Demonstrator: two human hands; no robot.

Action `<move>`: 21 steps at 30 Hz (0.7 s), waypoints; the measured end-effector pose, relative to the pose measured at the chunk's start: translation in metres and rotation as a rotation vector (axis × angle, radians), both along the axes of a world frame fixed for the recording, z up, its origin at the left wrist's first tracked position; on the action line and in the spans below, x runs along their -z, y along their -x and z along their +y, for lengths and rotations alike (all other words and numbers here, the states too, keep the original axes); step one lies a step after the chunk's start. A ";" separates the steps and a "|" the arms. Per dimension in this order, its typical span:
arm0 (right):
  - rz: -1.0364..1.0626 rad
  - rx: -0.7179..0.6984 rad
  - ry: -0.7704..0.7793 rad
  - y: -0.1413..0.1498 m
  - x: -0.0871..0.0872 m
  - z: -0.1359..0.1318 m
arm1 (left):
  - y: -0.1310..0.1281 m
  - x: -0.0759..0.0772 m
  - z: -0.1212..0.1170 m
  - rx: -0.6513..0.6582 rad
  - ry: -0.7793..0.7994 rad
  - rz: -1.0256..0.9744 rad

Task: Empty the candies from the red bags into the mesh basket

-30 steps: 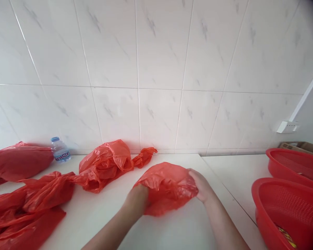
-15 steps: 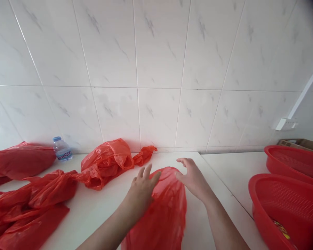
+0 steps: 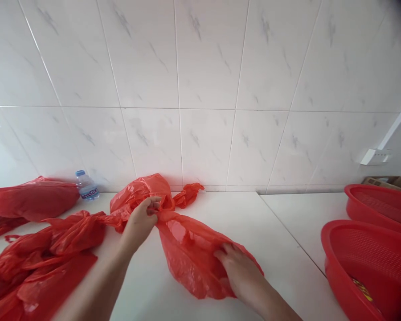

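A thin red plastic bag (image 3: 194,254) stretches across the white table between my two hands. My left hand (image 3: 142,223) pinches its far left end, close to a bunched red bag (image 3: 142,191) by the wall. At the lower right, my right hand (image 3: 240,272) has its fingers curled into the film near the bag's other end, and some fingertips are hidden by it. The bag looks light and loosely puffed, slanting from upper left to lower right.
Crumpled red bags (image 3: 43,254) cover the table's left side, with a full red bag (image 3: 33,200) behind. A water bottle (image 3: 87,185) stands by the tiled wall. Red plastic baskets (image 3: 334,249) stand at the right, a cardboard box (image 3: 390,183) behind them.
My hands were apart above the bag with fingers spread. Now the left has moved left and the right has come down, both gripping the bag, which has swung from lengthwise to slanting.
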State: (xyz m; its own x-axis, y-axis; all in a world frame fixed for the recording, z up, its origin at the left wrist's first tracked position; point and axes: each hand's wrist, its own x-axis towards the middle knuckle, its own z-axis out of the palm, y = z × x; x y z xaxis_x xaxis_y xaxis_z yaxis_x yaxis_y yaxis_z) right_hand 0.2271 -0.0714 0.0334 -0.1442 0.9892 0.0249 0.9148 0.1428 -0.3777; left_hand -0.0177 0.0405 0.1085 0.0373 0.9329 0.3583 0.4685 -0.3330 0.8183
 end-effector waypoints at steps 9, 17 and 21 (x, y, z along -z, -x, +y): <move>-0.090 -0.028 0.031 0.000 0.008 0.004 | -0.051 -0.018 -0.140 0.589 -0.392 -0.046; 0.135 -0.127 0.150 -0.030 -0.016 -0.009 | -0.055 0.026 -0.065 0.402 -0.039 0.901; 0.318 -0.016 0.140 -0.048 -0.038 -0.008 | -0.029 0.018 -0.059 0.585 0.043 0.909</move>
